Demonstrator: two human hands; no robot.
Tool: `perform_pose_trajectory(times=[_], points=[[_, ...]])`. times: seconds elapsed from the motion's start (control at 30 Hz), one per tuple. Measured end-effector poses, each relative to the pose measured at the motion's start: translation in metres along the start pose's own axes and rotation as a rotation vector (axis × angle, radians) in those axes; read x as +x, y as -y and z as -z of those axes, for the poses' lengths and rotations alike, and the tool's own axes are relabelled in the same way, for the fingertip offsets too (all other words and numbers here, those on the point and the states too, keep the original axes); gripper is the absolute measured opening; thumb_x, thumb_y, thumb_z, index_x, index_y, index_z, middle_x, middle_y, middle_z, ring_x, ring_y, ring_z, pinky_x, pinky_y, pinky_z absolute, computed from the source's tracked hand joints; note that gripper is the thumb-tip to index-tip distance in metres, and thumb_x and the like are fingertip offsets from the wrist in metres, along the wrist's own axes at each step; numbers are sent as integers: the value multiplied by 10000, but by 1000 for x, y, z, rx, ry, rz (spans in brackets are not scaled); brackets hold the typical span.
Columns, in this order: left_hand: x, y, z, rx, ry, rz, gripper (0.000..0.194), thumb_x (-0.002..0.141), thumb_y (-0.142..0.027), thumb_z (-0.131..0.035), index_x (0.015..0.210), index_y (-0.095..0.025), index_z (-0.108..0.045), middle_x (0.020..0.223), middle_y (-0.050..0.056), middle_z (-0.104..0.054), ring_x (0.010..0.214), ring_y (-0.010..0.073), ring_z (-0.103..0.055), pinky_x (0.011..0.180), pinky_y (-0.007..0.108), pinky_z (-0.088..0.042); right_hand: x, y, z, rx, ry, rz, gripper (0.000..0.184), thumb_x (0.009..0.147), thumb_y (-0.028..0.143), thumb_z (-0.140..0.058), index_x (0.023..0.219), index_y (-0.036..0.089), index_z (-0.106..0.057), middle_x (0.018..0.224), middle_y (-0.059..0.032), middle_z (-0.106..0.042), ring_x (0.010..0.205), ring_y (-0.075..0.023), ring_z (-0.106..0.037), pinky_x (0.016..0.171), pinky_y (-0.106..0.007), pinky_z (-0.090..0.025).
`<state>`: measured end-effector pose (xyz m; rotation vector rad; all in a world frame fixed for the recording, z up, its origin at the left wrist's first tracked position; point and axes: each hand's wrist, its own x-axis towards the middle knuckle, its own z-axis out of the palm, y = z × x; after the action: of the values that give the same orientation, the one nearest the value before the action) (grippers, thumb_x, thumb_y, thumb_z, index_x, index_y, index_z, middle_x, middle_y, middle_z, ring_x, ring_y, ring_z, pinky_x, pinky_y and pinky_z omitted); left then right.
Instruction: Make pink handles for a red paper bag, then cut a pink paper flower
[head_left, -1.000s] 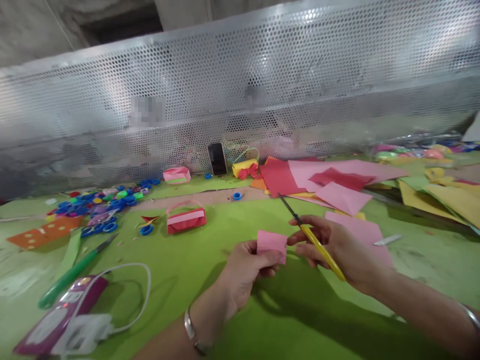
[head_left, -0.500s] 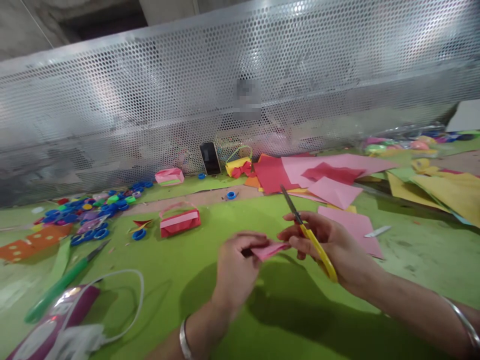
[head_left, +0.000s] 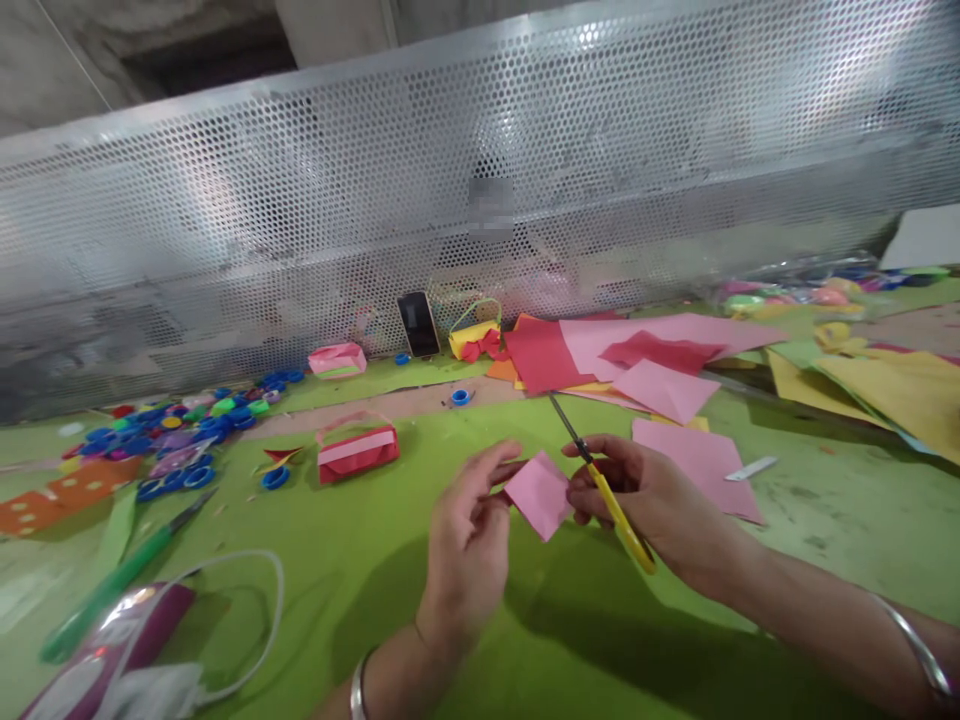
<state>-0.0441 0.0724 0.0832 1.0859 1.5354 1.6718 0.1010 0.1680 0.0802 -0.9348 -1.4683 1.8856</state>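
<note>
- The person's left hand (head_left: 469, 535) is now lifting its fingers apart, only the fingertips touching the left corner of the small pink paper square (head_left: 538, 494); half a second ago that hand was curled over the paper, which lay nearly flat and edge-on to us.
- The pink square is now standing on one corner like a diamond, facing up, held in the air between the two hands just above the green table cover (head_left: 360, 560).
- The right hand (head_left: 645, 495) is clamped around the yellow-handled scissors (head_left: 604, 490), and its thumb and forefinger are also pinching the square's right corner (one hand doing double duty).
- The scissors' blades are lying together and pointing toward 11 o'clock; a moment back they were sitting a little higher and farther right.
- At 1 o'clock from the hands, the spread of red and pink paper sheets (head_left: 637, 350) is lying as before, with yellow sheets (head_left: 892, 390) out at 2 o'clock.
- At 10 o'clock the red-and-pink paper basket (head_left: 356, 452) is sitting unmoved, and beyond it the heap of blue rings (head_left: 187, 430) is lying scattered.
- At 12 o'clock a phone (head_left: 418, 324) is leaning against the perforated metal screen (head_left: 480, 180).
- At 8 o'clock the green-handled tool (head_left: 112, 585) is lying beside a purple gadget with a white cable (head_left: 142, 640).
</note>
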Motion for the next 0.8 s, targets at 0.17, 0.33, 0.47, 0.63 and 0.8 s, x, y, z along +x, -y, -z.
perform_pose_trajectory(times=[0.17, 0.33, 0.47, 0.63, 0.8], points=[[4, 0, 0, -154, -17, 290, 363, 785, -200, -593, 1144, -154, -575, 992, 91, -697, 911, 216, -647, 809, 350, -508, 2, -2, 2, -27, 0, -3, 417, 598, 214, -794, 940, 204, -558, 682, 27, -660, 615, -132, -610, 605, -252, -480], [6, -7, -4, 102, -58, 313, 228, 725, -146, -664, 902, -176, -524, 735, 35, -710, 680, 172, -647, 607, 266, -479, 5, -7, 5, -69, -9, 13, 445, 549, 284, -851, 901, 215, -587, 760, -9, -688, 726, -181, -650, 706, -304, -531], [3, -6, -4, 223, -14, 159, 290, 711, -126, -676, 961, -199, -547, 699, 9, -717, 657, 173, -651, 628, 265, -465, 5, -7, 7, -104, -59, 82, 475, 536, 344, -854, 906, 218, -583, 828, -37, -705, 767, -214, -669, 698, -332, -552], [-3, -2, -5, 330, 125, -3, 403, 758, -105, -624, 1131, -257, -597, 762, -8, -740, 735, 165, -681, 741, 267, -473, 0, -3, 3, -173, -7, 142, 331, 612, 235, -762, 885, 218, -574, 719, -2, -689, 682, -181, -653, 641, -288, -519], [-4, -12, -7, 306, 114, 30, 402, 765, -184, -674, 1156, -218, -587, 811, 32, -748, 789, 185, -688, 787, 292, -490, -3, 1, 2, -190, 2, 160, 287, 620, 166, -680, 884, 206, -575, 665, 17, -661, 622, -150, -611, 597, -260, -476]])
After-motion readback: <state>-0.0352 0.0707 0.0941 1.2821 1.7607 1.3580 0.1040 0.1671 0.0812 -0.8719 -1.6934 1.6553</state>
